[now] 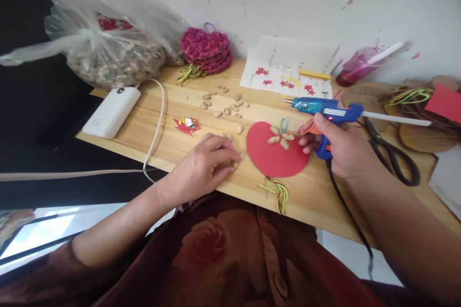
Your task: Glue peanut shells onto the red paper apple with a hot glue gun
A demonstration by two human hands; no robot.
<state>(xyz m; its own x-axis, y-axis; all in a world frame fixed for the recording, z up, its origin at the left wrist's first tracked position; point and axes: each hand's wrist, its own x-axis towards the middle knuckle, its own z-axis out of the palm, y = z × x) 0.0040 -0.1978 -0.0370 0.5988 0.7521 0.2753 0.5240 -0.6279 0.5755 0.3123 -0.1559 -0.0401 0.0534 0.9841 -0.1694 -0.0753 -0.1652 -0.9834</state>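
Note:
My right hand (336, 144) is wrapped round the handle of a blue hot glue gun (313, 104), a finger at its orange trigger. The nozzle points left, and a white glue stick (396, 118) sticks out behind. Below it lies a red heart-shaped card (275, 160) with several peanuts (284, 144) set like petals near its top, a teal loop (284, 125) and a yellow-green tassel (283, 196). Left of the card, my left hand (209, 163) rests low over the table, fingers curled and closed on a peanut (236, 164) partly hidden at the fingertips.
Loose peanuts (227, 111) lie mid-table near red paper scraps (186, 125). A white power bank (111, 111) with cable and a plastic bag of shells (115, 60) stand left. Magenta ornaments (206, 50), paper with red stars (288, 69), a pink cup (355, 67) and scissors (391, 153) lie around.

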